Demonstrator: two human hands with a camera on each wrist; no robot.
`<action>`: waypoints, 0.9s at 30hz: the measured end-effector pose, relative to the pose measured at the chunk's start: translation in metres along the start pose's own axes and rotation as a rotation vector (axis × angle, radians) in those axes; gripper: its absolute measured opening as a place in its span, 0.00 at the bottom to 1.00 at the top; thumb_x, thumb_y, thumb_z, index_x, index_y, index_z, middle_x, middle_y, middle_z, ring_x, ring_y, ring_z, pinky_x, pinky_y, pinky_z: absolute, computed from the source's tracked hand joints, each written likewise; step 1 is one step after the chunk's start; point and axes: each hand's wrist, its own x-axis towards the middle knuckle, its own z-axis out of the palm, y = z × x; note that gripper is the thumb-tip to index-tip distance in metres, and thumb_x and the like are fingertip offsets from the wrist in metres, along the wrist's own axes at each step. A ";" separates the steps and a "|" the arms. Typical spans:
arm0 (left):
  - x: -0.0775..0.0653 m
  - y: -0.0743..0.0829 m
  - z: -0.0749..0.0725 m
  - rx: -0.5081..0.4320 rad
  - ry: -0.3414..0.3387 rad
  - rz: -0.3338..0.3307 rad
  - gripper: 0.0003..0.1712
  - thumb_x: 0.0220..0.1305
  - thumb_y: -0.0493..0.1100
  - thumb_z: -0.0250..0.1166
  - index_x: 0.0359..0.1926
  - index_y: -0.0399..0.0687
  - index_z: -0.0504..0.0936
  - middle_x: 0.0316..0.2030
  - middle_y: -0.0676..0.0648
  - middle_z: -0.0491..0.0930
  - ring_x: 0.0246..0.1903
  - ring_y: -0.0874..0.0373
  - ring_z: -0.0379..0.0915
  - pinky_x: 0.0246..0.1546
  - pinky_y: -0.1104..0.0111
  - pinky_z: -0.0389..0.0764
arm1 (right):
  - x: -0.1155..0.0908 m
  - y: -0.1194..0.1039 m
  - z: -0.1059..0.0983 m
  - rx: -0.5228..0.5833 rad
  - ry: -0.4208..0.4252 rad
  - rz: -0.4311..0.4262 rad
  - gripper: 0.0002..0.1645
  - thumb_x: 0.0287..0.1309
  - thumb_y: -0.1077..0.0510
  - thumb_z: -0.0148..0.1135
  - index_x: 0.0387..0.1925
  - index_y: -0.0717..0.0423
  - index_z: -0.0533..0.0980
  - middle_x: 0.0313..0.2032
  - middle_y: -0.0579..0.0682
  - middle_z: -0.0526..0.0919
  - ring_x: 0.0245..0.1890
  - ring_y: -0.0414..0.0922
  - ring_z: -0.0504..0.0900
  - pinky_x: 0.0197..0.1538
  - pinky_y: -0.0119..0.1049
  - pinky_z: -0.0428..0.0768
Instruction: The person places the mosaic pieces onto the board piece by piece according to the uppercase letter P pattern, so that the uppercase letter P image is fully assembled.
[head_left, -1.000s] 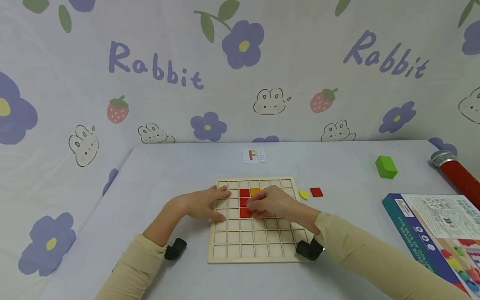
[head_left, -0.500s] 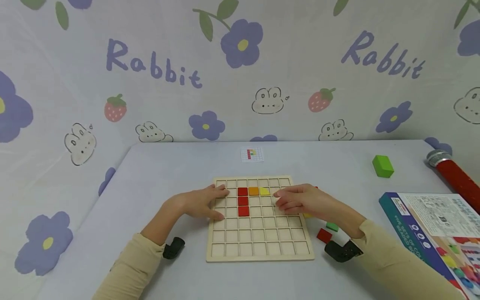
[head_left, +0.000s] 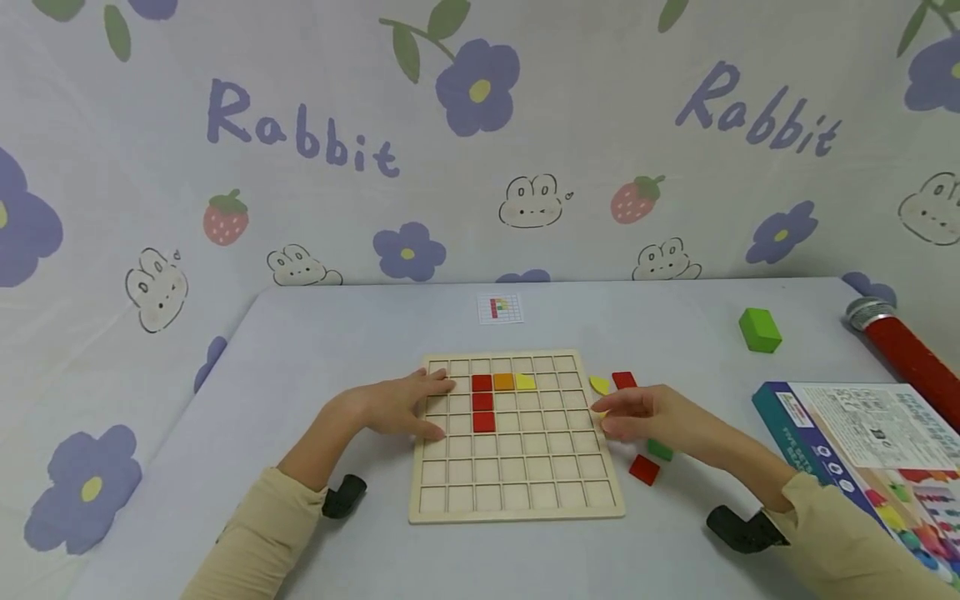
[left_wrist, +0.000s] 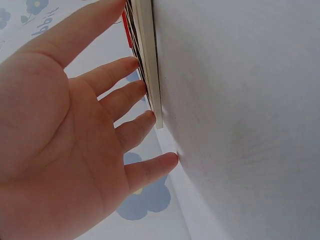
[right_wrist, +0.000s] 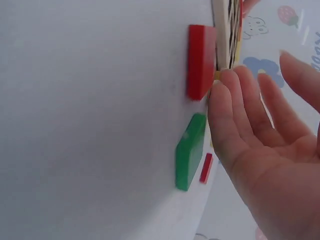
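Observation:
A wooden grid board (head_left: 517, 471) lies flat on the table. Three red square tiles (head_left: 482, 402) form a column in it, with an orange tile (head_left: 503, 382) and a yellow curved-edge tile (head_left: 526, 382) beside the top one. My left hand (head_left: 397, 406) rests on the board's left edge, fingers spread. Just past the right edge hovers my right hand (head_left: 663, 418), fingers relaxed, holding nothing visible. A bit of yellow shows at its fingertips, mostly hidden. Around it lie a green tile (right_wrist: 191, 152), a red tile (right_wrist: 201, 62), another red tile (head_left: 623, 380) and a yellow piece (head_left: 598, 385).
A small card (head_left: 499, 308) with a coloured grid pattern lies behind the board. At the right are a green block (head_left: 760, 330), a flat printed box (head_left: 840, 425) and a red microphone (head_left: 903, 346). A patterned cloth (head_left: 322, 200) hangs behind the table.
My right hand has moved right from over the tiles to beyond the board's right edge, uncovering the yellow tile in the top row. My left hand stays on the board.

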 end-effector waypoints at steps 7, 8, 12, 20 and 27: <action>0.000 0.002 0.001 -0.007 0.001 -0.003 0.45 0.62 0.54 0.65 0.74 0.53 0.54 0.74 0.50 0.43 0.72 0.51 0.31 0.67 0.51 0.46 | -0.014 0.011 -0.007 -0.034 -0.149 -0.122 0.23 0.59 0.61 0.64 0.56 0.61 0.74 0.45 0.54 0.80 0.46 0.53 0.77 0.45 0.32 0.78; 0.000 0.002 0.001 -0.009 0.001 -0.005 0.45 0.62 0.54 0.65 0.74 0.53 0.54 0.74 0.50 0.43 0.72 0.51 0.31 0.67 0.51 0.46 | -0.015 0.011 -0.009 -0.038 -0.167 -0.122 0.24 0.58 0.62 0.65 0.56 0.61 0.74 0.45 0.54 0.80 0.46 0.53 0.77 0.45 0.32 0.78; 0.000 0.002 0.001 -0.012 0.000 -0.010 0.45 0.62 0.54 0.65 0.74 0.54 0.54 0.74 0.50 0.42 0.72 0.51 0.31 0.67 0.51 0.46 | -0.019 0.012 -0.013 -0.087 -0.222 -0.117 0.27 0.54 0.66 0.67 0.57 0.58 0.75 0.46 0.53 0.78 0.46 0.53 0.75 0.48 0.33 0.78; 0.000 0.001 0.001 -0.003 0.001 0.000 0.45 0.62 0.54 0.65 0.74 0.53 0.54 0.74 0.49 0.42 0.72 0.51 0.31 0.67 0.51 0.46 | -0.024 0.011 -0.013 -0.205 -0.209 -0.184 0.29 0.49 0.70 0.68 0.55 0.55 0.76 0.49 0.50 0.78 0.46 0.50 0.74 0.49 0.34 0.77; 0.000 0.000 0.001 -0.008 -0.001 0.011 0.45 0.62 0.54 0.65 0.74 0.52 0.54 0.74 0.49 0.42 0.72 0.50 0.31 0.67 0.51 0.45 | -0.023 0.010 -0.006 -0.251 -0.114 -0.195 0.26 0.47 0.70 0.69 0.51 0.56 0.78 0.40 0.46 0.78 0.41 0.48 0.74 0.42 0.32 0.78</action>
